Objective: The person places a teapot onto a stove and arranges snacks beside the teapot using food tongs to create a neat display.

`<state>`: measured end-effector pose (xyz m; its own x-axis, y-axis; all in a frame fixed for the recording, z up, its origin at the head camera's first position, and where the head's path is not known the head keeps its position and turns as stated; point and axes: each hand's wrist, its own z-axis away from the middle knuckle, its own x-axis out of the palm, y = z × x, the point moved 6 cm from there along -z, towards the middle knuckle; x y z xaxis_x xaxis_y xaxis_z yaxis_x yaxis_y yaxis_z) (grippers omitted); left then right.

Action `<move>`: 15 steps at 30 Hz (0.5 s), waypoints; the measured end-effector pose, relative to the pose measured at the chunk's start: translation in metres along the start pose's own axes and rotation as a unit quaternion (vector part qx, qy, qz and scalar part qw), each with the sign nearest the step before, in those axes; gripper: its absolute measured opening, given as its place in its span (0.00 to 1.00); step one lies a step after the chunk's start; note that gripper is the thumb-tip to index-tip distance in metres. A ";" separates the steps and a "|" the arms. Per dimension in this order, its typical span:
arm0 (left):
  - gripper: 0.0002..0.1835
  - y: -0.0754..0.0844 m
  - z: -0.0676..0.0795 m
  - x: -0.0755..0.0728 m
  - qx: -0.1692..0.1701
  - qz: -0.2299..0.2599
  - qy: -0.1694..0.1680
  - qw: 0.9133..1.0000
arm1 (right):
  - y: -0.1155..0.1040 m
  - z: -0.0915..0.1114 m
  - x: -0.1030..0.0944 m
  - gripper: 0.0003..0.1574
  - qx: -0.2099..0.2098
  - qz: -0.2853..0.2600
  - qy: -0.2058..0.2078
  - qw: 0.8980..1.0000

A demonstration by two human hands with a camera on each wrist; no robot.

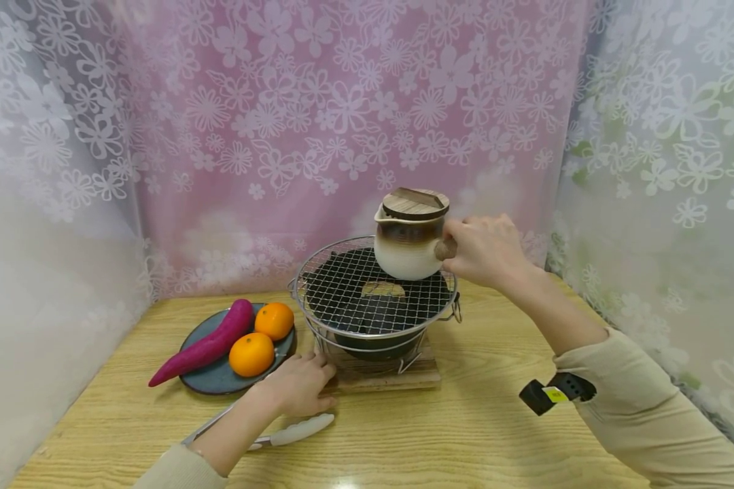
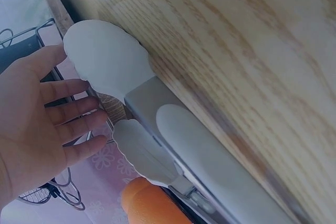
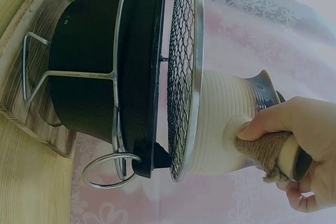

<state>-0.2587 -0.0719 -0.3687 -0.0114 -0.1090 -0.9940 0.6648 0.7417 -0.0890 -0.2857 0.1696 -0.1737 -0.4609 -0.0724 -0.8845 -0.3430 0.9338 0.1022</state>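
Note:
My right hand grips the twine-wrapped side handle of a cream-and-brown ceramic teapot. Its round wooden lid is on. The pot is upright at the right rear of a round wire grill net, its base right at the mesh in the right wrist view. Under the net stands a black charcoal stove in a wire frame. My left hand is by the front left corner of the wooden base, fingers loosely extended. Metal tongs with pale tips lie beside it, partly hidden by the forearm.
Left of the stove is a dark plate with a purple sweet potato and two orange fruits. The wooden table is bordered by floral curtains at the back and sides. A black strap device is on the right forearm.

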 end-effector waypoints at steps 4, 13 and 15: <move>0.27 0.000 0.000 0.000 0.001 0.000 -0.001 1.000 | -0.001 0.000 0.000 0.19 -0.002 0.000 0.002 1.000; 0.27 0.000 -0.001 0.001 -0.004 0.002 -0.007 1.000 | -0.003 -0.001 0.000 0.15 -0.003 0.003 0.005 1.000; 0.27 0.000 -0.001 0.001 -0.005 0.002 -0.007 1.000 | -0.003 -0.002 0.000 0.14 -0.005 0.002 0.007 1.000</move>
<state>-0.2590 -0.0712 -0.3699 0.0011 -0.1153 -0.9933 0.6578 0.7483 -0.0861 -0.2858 0.1660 -0.1733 -0.4730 -0.0739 -0.8780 -0.3496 0.9304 0.1100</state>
